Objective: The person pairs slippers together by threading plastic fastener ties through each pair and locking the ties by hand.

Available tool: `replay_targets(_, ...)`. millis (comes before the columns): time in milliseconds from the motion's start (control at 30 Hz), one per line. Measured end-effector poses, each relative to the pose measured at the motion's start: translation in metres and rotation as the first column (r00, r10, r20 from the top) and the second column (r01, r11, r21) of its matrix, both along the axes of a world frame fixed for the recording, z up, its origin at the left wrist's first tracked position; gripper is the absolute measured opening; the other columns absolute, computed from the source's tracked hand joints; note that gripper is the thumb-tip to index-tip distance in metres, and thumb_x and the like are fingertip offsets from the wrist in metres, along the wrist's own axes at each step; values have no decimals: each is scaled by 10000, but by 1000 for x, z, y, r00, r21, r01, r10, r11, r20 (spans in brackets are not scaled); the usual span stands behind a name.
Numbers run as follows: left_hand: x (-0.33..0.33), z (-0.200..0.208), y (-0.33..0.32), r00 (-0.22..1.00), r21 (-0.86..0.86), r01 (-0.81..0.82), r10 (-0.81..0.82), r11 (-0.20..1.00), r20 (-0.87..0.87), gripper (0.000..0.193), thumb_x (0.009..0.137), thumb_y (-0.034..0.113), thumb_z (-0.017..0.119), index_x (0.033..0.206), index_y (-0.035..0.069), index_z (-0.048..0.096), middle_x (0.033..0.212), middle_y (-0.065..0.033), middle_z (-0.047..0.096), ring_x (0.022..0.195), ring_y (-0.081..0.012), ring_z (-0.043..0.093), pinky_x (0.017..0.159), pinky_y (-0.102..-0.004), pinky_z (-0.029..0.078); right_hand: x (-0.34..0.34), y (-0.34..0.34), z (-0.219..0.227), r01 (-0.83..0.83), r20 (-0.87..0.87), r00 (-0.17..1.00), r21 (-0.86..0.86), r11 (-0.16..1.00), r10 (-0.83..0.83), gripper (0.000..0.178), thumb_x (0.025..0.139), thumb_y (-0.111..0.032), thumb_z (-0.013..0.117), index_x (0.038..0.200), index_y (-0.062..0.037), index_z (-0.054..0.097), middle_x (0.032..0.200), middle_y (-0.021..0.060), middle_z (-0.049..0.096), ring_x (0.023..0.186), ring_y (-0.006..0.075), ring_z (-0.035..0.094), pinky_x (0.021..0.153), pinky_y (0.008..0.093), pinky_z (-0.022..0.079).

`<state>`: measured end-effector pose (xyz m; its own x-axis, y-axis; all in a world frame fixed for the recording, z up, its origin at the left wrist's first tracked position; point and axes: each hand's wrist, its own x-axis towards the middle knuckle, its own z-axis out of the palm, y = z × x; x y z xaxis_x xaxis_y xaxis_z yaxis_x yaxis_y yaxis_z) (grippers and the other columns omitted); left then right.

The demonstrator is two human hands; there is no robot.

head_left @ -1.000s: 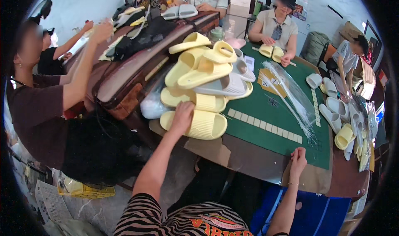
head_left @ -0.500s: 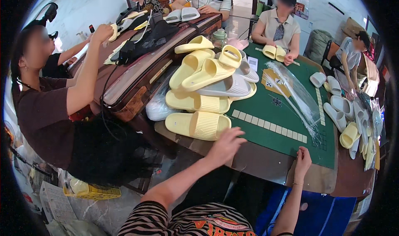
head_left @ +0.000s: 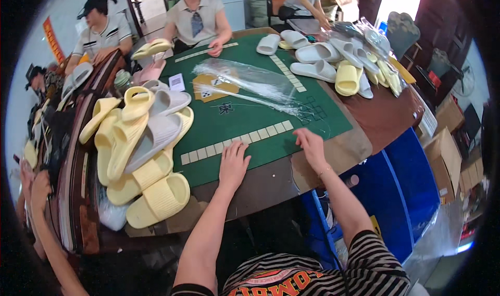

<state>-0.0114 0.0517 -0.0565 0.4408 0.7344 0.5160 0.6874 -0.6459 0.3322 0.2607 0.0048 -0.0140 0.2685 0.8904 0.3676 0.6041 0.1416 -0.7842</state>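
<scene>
In front of you stands the brown tabletop (head_left: 396, 119), and on it is spread a green mat (head_left: 276, 147). At your left is a leaning heap of yellow slippers (head_left: 117, 139) with grey slippers (head_left: 156, 139) between them; the nearest yellow one lies at the near edge. At the far right is a second heap of grey and yellow slippers (head_left: 317, 51), partly beside or under clear plastic wrapping (head_left: 372, 40). About the progress, I judge only this: the left slippers lie loose, with no wrapping visible on them, and how many are finished or left, the view does not show. In the middle of the mat lies a bundle of clear plastic bags (head_left: 255, 82). Your left hand (head_left: 234, 165) is palm down, fingers loosely spread, holding nothing, at the row of pale tiles (head_left: 255, 136). Your right hand (head_left: 311, 147) has curled fingers near the mat's edge; whether it pinches something, I am not able to say.
</scene>
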Motion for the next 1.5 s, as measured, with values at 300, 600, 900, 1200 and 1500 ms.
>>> replay_targets(300,3,12,-2,999,-45,-31,31,999,-10,377,861,151,658,1210,72,538,1275,-107,513,1224,-307,472,1079,-436,357,180,97,16,661,-12,750,52,749,-661,360,918,-365,513,977,-100,749,972,167,694,931,334,628,842,425,461)
replay_targets(600,5,13,-4,999,-60,-25,23,998,-34,395,845,174,685,1206,77,557,1273,-105,508,1252,-281,460,1090,-458,341,260,139,3,682,-667,452,-169,711,-593,362,841,-363,690,1049,-72,741,892,33,644,675,108,526,528,301,427)
replay_targets(900,0,17,-3,999,7,-31,31,999,5,373,828,149,695,1165,52,566,1233,-106,533,1212,-284,488,1058,-434,371,177,32,20,658,-283,748,198,727,-600,383,1007,-321,495,950,-16,719,836,126,672,780,203,597,739,356,451)
replay_targets(1200,-12,22,-37,732,-244,129,74,961,677,401,912,125,573,1290,3,520,1291,-159,549,1234,-313,505,1063,-381,369,-3,-90,28,301,-62,953,280,911,-296,187,963,-106,525,930,0,676,958,135,612,902,247,608,794,330,459)
replay_targets(1500,-31,75,-143,547,-554,277,345,785,763,452,878,43,689,1268,32,461,1104,-169,663,987,-183,646,830,-283,512,-89,-135,41,-394,388,860,92,915,331,172,798,-103,712,968,-80,724,1454,201,424,1328,400,419,1092,456,360)
